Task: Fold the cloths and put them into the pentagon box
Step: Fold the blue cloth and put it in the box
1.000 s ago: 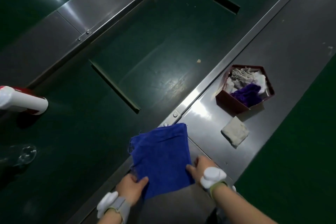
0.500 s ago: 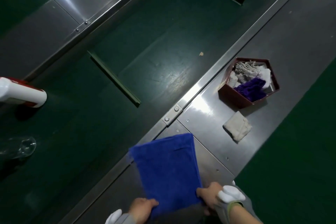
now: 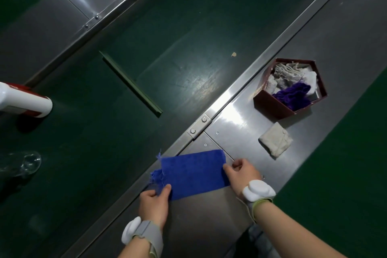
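**Blue cloth now folded in half, one more fold likely**

Tabletop [image 3: 240, 226] is a steel strip running diagonally, green belt on one side, green floor on the other. Landmark: the pentagon box [image 3: 270, 103]. It sits on the steel, open, already holding pale cloths and a purple one.

Change: a second ago the blue cloth [image 3: 192, 174] lay as a tall sheet; it is now a short wide rectangle, so the half fold is done. It lies well short of the box, toward the person, its frayed left corner overhanging the steel edge onto the belt.

Grey folded cloth [image 3: 275, 142] lies just beside the box on the person's side, not yet in.

Left hand [image 3: 155, 203] pinches the cloth's near left corner. Right hand [image 3: 243, 174] pinches the right edge. Hands apart, one at each end.

Room: bare steel between cloth and box, apart from the grey cloth. Box looks fairly full; I'd judge space is tight.
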`<action>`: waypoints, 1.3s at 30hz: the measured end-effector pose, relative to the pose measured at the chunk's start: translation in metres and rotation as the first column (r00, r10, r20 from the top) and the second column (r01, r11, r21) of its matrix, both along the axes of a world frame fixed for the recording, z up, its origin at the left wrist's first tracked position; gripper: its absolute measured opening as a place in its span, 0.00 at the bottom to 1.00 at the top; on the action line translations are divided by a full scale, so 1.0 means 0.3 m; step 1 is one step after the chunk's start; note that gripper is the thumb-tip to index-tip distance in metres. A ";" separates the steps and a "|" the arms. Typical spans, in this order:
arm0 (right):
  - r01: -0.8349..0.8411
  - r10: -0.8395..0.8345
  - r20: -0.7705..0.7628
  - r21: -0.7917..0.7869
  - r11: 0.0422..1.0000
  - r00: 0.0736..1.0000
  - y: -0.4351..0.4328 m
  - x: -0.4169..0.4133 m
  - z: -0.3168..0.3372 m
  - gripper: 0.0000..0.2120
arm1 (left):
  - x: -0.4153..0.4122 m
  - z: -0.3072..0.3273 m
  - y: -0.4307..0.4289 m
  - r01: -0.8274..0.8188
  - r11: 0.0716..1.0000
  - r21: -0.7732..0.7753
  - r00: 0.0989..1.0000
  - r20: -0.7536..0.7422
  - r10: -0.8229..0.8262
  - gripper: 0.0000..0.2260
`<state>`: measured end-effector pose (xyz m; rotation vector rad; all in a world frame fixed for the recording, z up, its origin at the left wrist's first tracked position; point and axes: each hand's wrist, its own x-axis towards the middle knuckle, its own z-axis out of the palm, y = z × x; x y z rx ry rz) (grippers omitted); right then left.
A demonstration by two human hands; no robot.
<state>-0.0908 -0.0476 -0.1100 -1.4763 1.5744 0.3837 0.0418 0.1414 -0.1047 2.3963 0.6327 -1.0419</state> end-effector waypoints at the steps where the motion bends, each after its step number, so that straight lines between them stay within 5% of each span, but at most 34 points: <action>1: -0.024 0.023 -0.019 -0.008 1.000 1.000 0.013 0.006 -0.006 0.18 | -0.005 -0.012 -0.004 -0.003 1.000 0.011 1.000 -0.009 0.003 0.26; 7: -0.145 0.146 -0.046 0.012 0.989 0.988 0.066 0.033 -0.055 0.15 | -0.002 -0.080 -0.047 -0.097 0.994 0.042 0.995 0.015 0.097 0.27; 11: -0.233 0.232 0.016 0.092 0.968 0.973 0.040 0.018 -0.041 0.13 | -0.001 -0.077 -0.069 0.030 0.999 -0.021 0.999 0.043 -0.029 0.10; 15: -0.185 0.175 0.125 0.069 0.980 0.977 0.031 -0.013 -0.035 0.14 | -0.026 -0.028 -0.105 0.300 0.954 -0.009 0.922 0.261 -0.287 0.07; 20: 0.029 -0.073 0.239 0.182 0.983 0.968 0.051 -0.012 -0.046 0.10 | -0.139 0.037 -0.198 0.663 0.747 -0.056 0.692 0.428 -0.582 0.05; 24: -0.026 -0.014 0.197 0.200 0.980 0.980 0.024 -0.017 -0.062 0.20 | -0.200 0.039 -0.257 0.821 0.528 -0.215 0.570 0.347 -0.745 0.10; 27: 0.064 -0.115 0.189 0.254 0.965 0.975 0.015 -0.024 -0.069 0.32 | -0.184 0.042 -0.263 0.765 0.565 -0.309 0.644 0.393 -0.657 0.09; 30: 0.109 -0.165 0.188 0.277 0.955 0.968 0.027 -0.017 -0.075 0.29 | -0.144 0.017 -0.242 0.658 0.725 -0.204 0.725 0.431 -0.537 0.08; 34: 0.001 -0.040 0.135 0.280 0.960 0.990 0.025 -0.003 -0.090 0.18 | -0.120 -0.024 -0.242 0.252 0.926 -0.280 0.965 0.002 -0.262 0.16; 39: -0.033 -0.081 0.184 0.548 0.836 0.980 -0.029 -0.048 -0.012 0.11 | -0.129 0.009 -0.237 -0.097 0.939 -0.331 0.920 -0.389 -0.042 0.07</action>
